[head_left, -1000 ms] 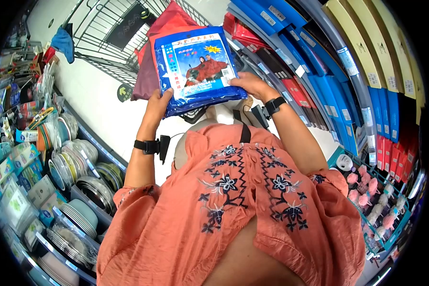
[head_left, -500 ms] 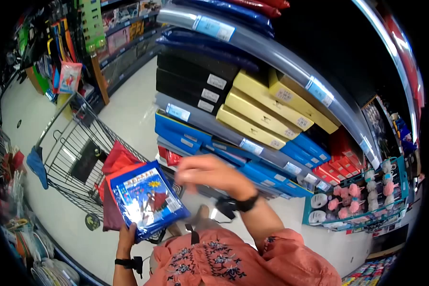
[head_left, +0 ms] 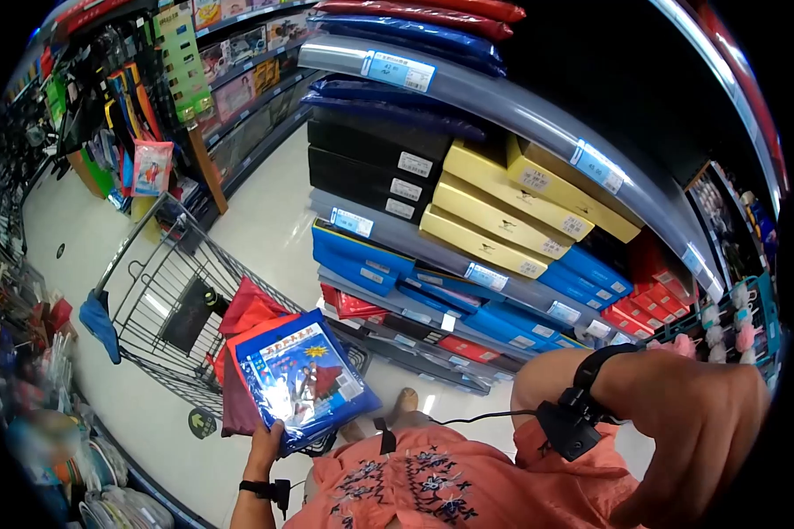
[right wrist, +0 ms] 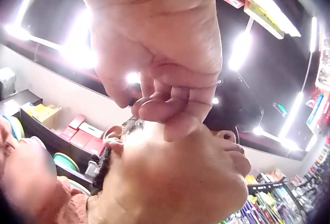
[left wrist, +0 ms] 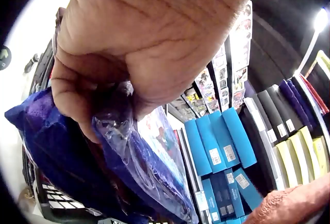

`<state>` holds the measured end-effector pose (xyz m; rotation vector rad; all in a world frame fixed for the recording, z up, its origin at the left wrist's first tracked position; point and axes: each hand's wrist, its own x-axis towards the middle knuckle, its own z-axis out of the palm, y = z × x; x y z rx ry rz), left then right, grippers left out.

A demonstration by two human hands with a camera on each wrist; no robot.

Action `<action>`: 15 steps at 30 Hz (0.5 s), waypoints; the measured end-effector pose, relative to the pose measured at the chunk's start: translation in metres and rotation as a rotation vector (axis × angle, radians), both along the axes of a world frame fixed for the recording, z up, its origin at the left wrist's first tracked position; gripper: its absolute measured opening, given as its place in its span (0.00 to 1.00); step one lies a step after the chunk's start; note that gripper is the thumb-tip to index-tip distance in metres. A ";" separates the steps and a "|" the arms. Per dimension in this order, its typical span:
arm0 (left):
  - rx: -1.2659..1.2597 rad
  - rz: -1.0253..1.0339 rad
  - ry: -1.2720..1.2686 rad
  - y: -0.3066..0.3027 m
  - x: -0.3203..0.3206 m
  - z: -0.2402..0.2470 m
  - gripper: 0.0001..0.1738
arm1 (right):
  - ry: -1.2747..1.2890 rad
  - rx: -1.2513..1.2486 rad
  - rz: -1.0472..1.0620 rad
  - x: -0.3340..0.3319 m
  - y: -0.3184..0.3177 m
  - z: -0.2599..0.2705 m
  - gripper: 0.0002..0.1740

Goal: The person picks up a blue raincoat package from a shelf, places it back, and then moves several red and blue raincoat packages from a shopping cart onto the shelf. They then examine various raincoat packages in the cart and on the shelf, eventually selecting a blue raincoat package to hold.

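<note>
My left hand (head_left: pixel 263 448) grips the lower left edge of a raincoat packet (head_left: pixel 304 383), blue with a printed picture on its front. In the left wrist view, the thumb and fingers pinch the crinkled clear plastic edge of the packet (left wrist: pixel 139 157). Red and maroon fabric (head_left: pixel 245 304) shows behind the packet, over the cart's side. My right hand (head_left: pixel 692 423) is raised close to the head camera, away from the packet. In the right wrist view, the fingers (right wrist: pixel 167 108) are loosely curled with nothing between them, near the person's chin and neck.
A wire shopping cart (head_left: pixel 185 317) stands ahead to the left, a blue cloth (head_left: pixel 100 326) at its corner. Shelves on the right carry yellow boxes (head_left: pixel 494 216), black boxes (head_left: pixel 370 167) and blue boxes (head_left: pixel 362 256). Wrapped plates (head_left: pixel 115 507) line the lower left.
My right hand has let go of the packet's right side and risen toward the head. The left hand keeps its hold. The head view has turned right toward the shelves.
</note>
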<state>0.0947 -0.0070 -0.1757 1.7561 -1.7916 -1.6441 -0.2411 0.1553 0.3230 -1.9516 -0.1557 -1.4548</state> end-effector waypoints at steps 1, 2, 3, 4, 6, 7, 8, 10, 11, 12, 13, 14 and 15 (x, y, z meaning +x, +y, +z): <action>-0.030 -0.004 0.014 0.000 -0.001 -0.001 0.26 | -0.005 -0.007 0.003 0.001 0.003 0.001 0.07; -0.028 -0.014 -0.003 0.001 0.001 -0.001 0.26 | -0.001 -0.009 0.011 0.000 0.003 0.000 0.07; -0.024 -0.025 -0.019 0.001 -0.004 0.010 0.26 | 0.006 -0.010 0.021 -0.001 0.005 0.000 0.07; -0.017 -0.036 -0.034 0.001 -0.005 0.015 0.26 | 0.005 -0.009 0.032 -0.001 0.005 -0.002 0.07; -0.114 -0.022 -0.023 0.003 0.001 -0.005 0.28 | 0.013 -0.005 0.041 -0.002 0.007 -0.003 0.07; -0.118 -0.023 -0.017 0.003 0.001 -0.005 0.28 | 0.015 -0.004 0.039 -0.003 0.008 -0.003 0.07; -0.122 -0.024 -0.012 0.003 0.001 -0.005 0.28 | 0.016 -0.001 0.040 -0.003 0.009 -0.004 0.08; -0.100 -0.040 -0.021 0.002 0.003 -0.008 0.27 | 0.018 0.001 0.039 -0.004 0.009 -0.005 0.08; -0.090 -0.048 -0.024 0.001 0.004 -0.009 0.26 | 0.020 0.005 0.041 -0.006 0.010 -0.006 0.08; -0.074 -0.046 -0.009 0.001 0.003 -0.008 0.26 | 0.022 0.005 0.041 -0.006 0.011 -0.005 0.08; -0.060 -0.046 0.003 0.002 0.003 -0.006 0.26 | 0.022 0.003 0.043 -0.006 0.011 -0.005 0.08; -0.047 -0.047 0.017 0.001 0.003 -0.006 0.26 | 0.028 0.003 0.038 -0.007 0.012 -0.005 0.08; -0.086 -0.057 0.047 -0.002 0.005 -0.014 0.26 | 0.032 0.006 0.043 -0.007 0.013 -0.005 0.08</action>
